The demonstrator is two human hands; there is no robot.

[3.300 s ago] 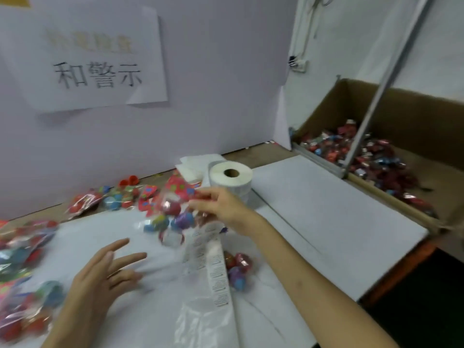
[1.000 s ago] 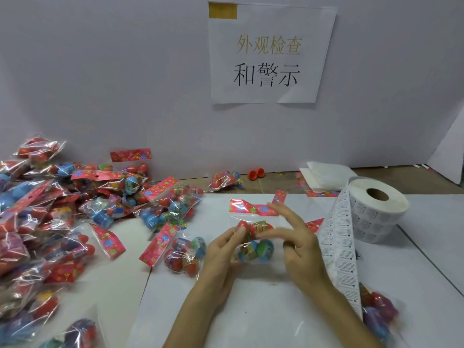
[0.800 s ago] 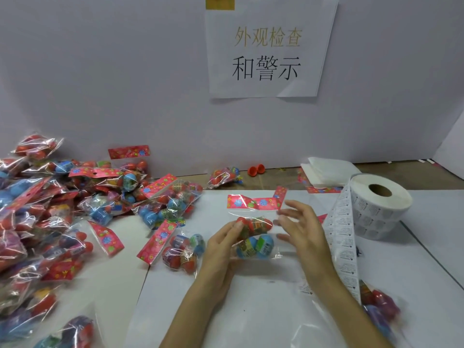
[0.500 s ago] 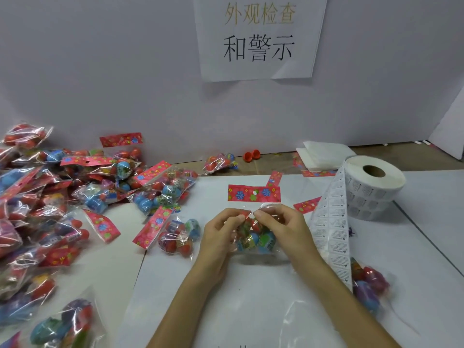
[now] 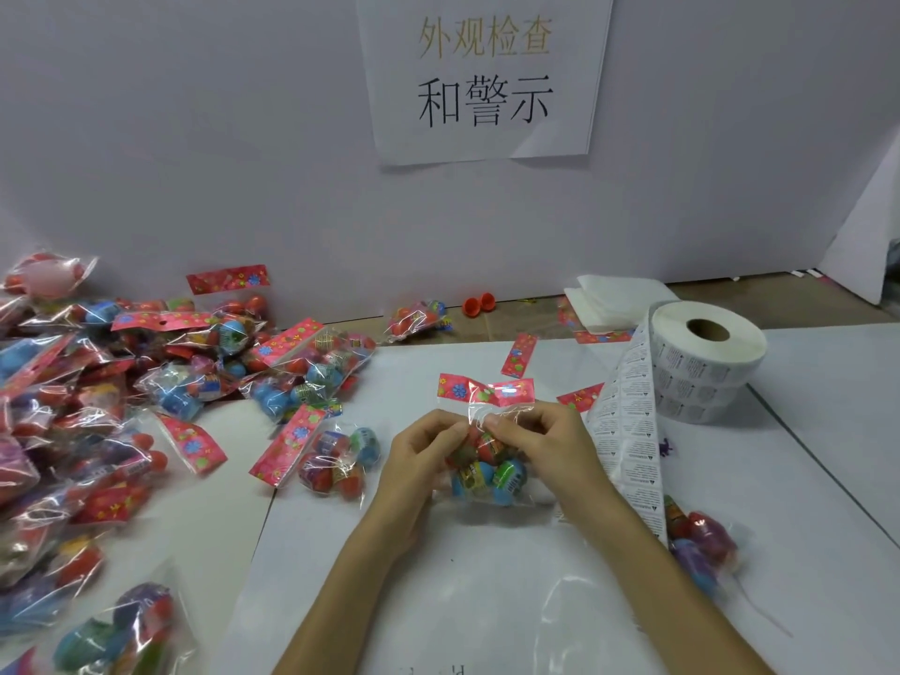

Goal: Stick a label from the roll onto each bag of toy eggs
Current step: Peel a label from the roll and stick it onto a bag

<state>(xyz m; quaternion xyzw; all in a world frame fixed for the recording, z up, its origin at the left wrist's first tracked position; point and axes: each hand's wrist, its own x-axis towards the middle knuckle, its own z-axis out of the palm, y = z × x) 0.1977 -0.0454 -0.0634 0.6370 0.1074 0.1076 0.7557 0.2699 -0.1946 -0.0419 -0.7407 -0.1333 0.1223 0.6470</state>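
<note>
A clear bag of toy eggs (image 5: 489, 472) with a red flowered header lies on the white sheet (image 5: 487, 577) in front of me. My left hand (image 5: 419, 460) and my right hand (image 5: 540, 445) both pinch the plastic just under the header, fingertips almost meeting. The white label roll (image 5: 706, 362) stands at the right. Its printed strip (image 5: 628, 431) hangs down past my right wrist. Another egg bag (image 5: 701, 543) lies under the strip's end.
A big heap of egg bags (image 5: 97, 406) fills the left side, one bag (image 5: 336, 455) lying just left of my hands. Folded white paper (image 5: 613, 299) and a loose red egg half (image 5: 479, 304) sit by the back wall, which carries a printed sign (image 5: 484, 75).
After earlier holding a bag by the roll, I faced the heap. Over the last second both hands closed in on the bag in front and pinched its top.
</note>
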